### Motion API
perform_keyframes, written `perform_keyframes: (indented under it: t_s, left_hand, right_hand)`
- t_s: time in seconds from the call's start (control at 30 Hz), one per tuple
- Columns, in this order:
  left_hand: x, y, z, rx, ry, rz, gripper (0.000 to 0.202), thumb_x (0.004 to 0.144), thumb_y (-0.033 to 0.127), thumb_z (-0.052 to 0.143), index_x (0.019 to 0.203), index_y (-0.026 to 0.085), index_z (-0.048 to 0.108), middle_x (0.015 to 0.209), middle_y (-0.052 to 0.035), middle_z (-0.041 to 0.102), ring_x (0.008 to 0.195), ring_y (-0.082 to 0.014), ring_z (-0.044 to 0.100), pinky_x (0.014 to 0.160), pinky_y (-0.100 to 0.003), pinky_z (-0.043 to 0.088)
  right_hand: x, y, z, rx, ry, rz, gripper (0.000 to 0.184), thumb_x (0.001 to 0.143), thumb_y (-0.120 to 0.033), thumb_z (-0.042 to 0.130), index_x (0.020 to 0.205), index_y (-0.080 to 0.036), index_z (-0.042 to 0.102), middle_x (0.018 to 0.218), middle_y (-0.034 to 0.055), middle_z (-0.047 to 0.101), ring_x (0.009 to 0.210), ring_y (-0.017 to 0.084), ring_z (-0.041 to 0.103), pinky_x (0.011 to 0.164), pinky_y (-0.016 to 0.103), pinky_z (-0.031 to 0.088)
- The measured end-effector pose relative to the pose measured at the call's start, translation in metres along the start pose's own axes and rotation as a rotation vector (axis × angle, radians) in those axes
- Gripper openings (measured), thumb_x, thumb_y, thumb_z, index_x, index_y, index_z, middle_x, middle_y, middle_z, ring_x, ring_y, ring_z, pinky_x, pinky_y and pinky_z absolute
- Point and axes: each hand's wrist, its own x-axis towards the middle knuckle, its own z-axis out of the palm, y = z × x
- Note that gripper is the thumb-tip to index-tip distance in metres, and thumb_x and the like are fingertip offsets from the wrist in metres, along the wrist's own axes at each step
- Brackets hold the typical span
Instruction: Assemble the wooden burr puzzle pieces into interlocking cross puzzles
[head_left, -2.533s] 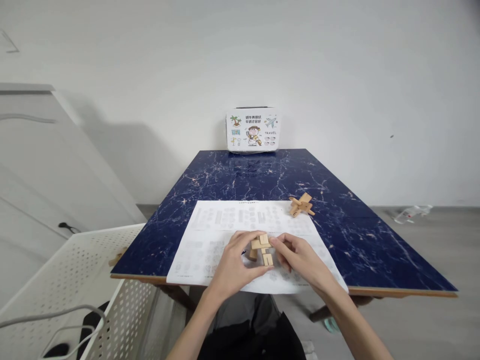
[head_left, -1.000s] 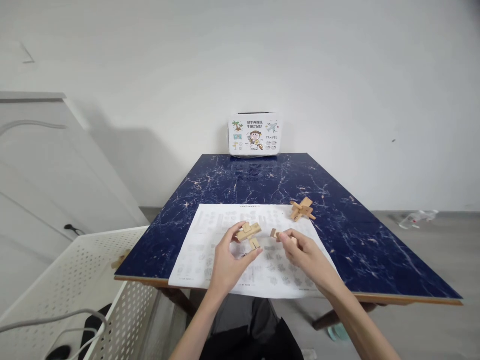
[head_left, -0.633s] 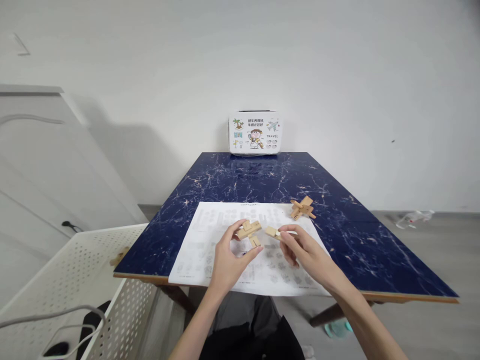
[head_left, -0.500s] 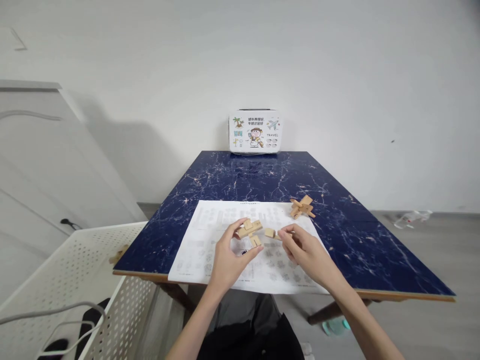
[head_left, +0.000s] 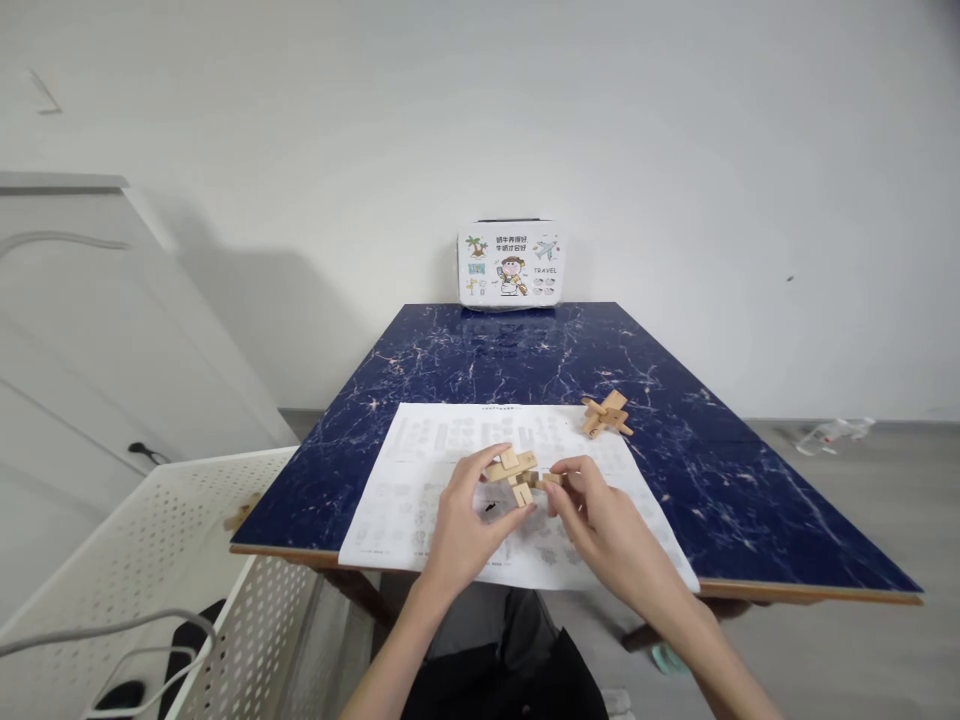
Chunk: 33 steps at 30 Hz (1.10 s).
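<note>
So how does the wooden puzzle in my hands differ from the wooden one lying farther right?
The pale wooden block cluster is gripped by the left hand and right hand above the white printed sheet; the wooden cross-shaped puzzle lies untouched by the sheet's far right corner. The cluster looks partly built, one bar jutting sideways; the cross-shaped puzzle looks fully interlocked. Both are light bare wood.

I'm seeing a cartoon-printed box standing at the far edge of the table, an assembled wooden puzzle lying beside the printed sheet, and a perforated basket sitting left.
</note>
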Motion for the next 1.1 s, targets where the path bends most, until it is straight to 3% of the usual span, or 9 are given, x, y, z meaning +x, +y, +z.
perform_keyframes:
  t_s: [0.27, 0.47, 0.8, 1.1]
  left_hand:
    - [-0.003, -0.002, 0.003, 0.089, -0.057, 0.166, 0.067, 0.084, 0.011, 0.076, 0.141, 0.036, 0.053, 0.139, -0.0028, 0.062, 0.130, -0.0254, 0.056, 0.111, -0.045, 0.048]
    - [-0.003, -0.003, 0.003, 0.101, -0.065, 0.153, 0.067, 0.084, 0.013, 0.076, 0.142, 0.036, 0.053, 0.140, -0.0026, 0.062, 0.130, -0.0257, 0.057, 0.110, -0.045, 0.049]
    - [-0.002, -0.002, 0.002, 0.034, -0.145, 0.063, 0.062, 0.085, 0.016, 0.075, 0.141, 0.035, 0.055, 0.145, -0.0029, 0.061, 0.136, -0.0262, 0.056, 0.116, -0.045, 0.045]
    - [-0.002, -0.002, 0.002, 0.020, -0.195, 0.064, 0.061, 0.086, 0.014, 0.072, 0.141, 0.032, 0.055, 0.145, -0.0049, 0.060, 0.134, -0.0256, 0.057, 0.113, -0.041, 0.047]
  right_hand:
    - [-0.002, 0.011, 0.011, -0.164, 0.040, -0.111, 0.016, 0.107, -0.040, 0.040, 0.110, -0.025, 0.045, 0.084, 0.0015, 0.072, 0.063, 0.024, 0.069, 0.057, 0.029, 0.040]
    - [-0.001, 0.015, 0.013, -0.302, 0.086, -0.190, 0.014, 0.107, -0.039, 0.040, 0.110, -0.025, 0.043, 0.080, 0.0012, 0.072, 0.059, 0.026, 0.070, 0.051, 0.027, 0.033]
    - [-0.001, 0.014, 0.009, -0.389, -0.002, -0.221, 0.013, 0.109, -0.034, 0.035, 0.108, -0.024, 0.043, 0.082, 0.0032, 0.072, 0.059, 0.024, 0.070, 0.050, 0.027, 0.028]
    - [-0.002, 0.016, 0.010, -0.511, 0.005, -0.257, 0.015, 0.109, -0.032, 0.037, 0.097, -0.024, 0.043, 0.079, 0.0030, 0.072, 0.054, 0.023, 0.068, 0.050, 0.028, 0.022]
